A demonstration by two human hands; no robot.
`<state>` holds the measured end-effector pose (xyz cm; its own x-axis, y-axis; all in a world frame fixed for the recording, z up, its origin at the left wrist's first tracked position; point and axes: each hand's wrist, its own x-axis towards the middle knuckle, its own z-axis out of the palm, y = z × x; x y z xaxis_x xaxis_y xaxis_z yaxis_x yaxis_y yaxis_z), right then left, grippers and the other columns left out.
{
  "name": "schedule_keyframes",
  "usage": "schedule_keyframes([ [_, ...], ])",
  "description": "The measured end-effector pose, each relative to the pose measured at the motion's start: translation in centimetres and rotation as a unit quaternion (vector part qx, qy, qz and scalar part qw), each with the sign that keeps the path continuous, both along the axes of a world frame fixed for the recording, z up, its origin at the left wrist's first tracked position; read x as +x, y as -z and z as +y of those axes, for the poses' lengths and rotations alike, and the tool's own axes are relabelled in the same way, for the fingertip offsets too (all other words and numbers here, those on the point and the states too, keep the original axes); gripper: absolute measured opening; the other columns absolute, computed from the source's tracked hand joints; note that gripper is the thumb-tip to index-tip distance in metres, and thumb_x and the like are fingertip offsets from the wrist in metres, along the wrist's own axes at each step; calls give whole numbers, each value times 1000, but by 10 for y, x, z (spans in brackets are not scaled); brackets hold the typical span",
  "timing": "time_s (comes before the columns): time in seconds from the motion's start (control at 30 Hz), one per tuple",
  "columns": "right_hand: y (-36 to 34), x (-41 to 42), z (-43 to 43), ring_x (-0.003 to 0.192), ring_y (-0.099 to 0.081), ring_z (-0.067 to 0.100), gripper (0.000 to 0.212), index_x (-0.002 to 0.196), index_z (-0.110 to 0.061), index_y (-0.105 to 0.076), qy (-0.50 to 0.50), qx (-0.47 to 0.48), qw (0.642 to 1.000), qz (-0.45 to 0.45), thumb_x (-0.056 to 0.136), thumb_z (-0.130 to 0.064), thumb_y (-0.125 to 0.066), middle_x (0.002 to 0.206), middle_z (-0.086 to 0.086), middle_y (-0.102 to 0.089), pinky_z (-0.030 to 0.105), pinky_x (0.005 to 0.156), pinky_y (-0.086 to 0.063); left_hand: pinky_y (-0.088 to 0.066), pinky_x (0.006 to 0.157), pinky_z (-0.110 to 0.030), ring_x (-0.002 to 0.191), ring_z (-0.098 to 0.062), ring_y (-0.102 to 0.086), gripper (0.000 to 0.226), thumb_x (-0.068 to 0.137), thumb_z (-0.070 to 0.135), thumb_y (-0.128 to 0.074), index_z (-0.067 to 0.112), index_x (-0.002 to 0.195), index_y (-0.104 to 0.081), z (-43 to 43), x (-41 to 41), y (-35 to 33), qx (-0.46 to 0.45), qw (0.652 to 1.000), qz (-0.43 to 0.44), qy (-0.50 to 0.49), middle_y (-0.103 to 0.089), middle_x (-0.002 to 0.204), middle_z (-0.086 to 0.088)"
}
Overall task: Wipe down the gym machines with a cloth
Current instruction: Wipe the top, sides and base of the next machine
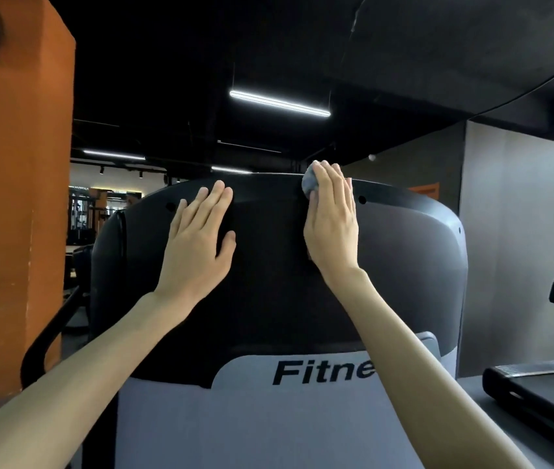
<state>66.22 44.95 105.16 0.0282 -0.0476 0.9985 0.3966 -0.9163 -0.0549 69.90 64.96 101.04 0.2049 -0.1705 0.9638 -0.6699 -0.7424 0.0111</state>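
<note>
Grey cloth (310,185) sits bunched at the top edge of the black machine housing (268,292), pressed there under the right grip (331,225), whose fingers lie straight and together. The left grip (197,238) rests flat on the housing, fingers spread. Wiping seems under way along the top edge; the lower panel (235,421) likely remains.

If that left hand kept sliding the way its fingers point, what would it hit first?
Probably just the top rim of the black panel, right above the left hand; past that the way looks open. The cloth sits off to its right.
</note>
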Motion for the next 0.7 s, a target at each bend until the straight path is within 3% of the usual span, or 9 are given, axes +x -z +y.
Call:
schedule_keyframes([
  [0.07, -13, 0, 14, 143, -30, 26, 39, 140, -3, -45, -6, 29, 999, 21, 102, -10, -39, 144, 9, -46, 30, 120, -5, -2, 123, -36, 150, -17, -12, 60, 98, 20, -51, 15, 154, -28, 1, -4, -2, 3, 1000, 14, -5, -22, 161, 0],
  [0.2, -17, -9, 21, 150, -5, 15, 51, 153, -10, -24, -72, -10, 989, 127, 107, -30, -28, 160, 4, -21, 22, 118, 10, -5, 120, -33, 147, -23, -23, 49, 100, 22, -49, 8, 146, -38, -9, -18, -13, -30, 999, 15, -25, -32, 156, -8],
  [0.3, -19, -21, 9, 149, -3, 8, 52, 155, -14, -15, -105, -21, 981, 159, 107, -33, -20, 162, 0, -15, 24, 120, 7, 2, 120, -24, 150, -14, -11, 50, 101, 16, -41, 9, 150, -30, -35, -31, -27, -18, 999, 7, 44, -20, 162, -6],
  [0.37, -22, -30, 5, 147, -2, -1, 53, 156, -18, -5, -139, -31, 971, 191, 107, -34, -16, 163, -5, -11, 21, 119, 9, 1, 122, -25, 150, -6, -7, 52, 103, 13, -38, 13, 153, -25, -56, -38, -37, 22, 992, 27, 121, -16, 163, -1],
  [0.47, -30, -37, -7, 120, 5, -37, 54, 156, -20, 0, -221, -6, 944, 245, 106, -38, -9, 154, -21, -2, 18, 116, 11, -13, 123, -42, 144, -12, -32, 47, 104, 27, -26, 13, 147, -40, -82, -39, -45, 39, 997, -3, 67, -41, 152, -2],
  [0.5, -31, -35, -16, 116, 6, -40, 53, 157, -19, -4, -222, 16, 943, 247, 107, -38, -8, 154, -22, -3, 16, 116, 11, -18, 121, -48, 136, -15, -45, 48, 103, 32, -24, 13, 140, -48, -87, -39, -46, 26, 999, -23, 24, -51, 143, -3],
  [0.6, -24, -26, -42, 141, -5, -12, 54, 154, -18, -23, -139, 43, 967, 208, 107, -37, -8, 160, -7, -20, 7, 112, 9, -24, 117, -53, 115, -21, -59, 51, 101, 46, -26, 12, 121, -58, -98, -42, -54, -2, 998, -41, -52, -63, 120, -4],
  [0.7, -12, -11, -53, 141, -14, -5, 59, 145, -18, -44, -100, 9, 985, 138, 103, -41, -10, 154, -6, -34, 11, 115, 2, -28, 115, -51, 117, -27, -57, 53, 96, 45, -28, 5, 114, -57, -111, -48, -64, 8, 993, -51, -109, -62, 118, -12],
])
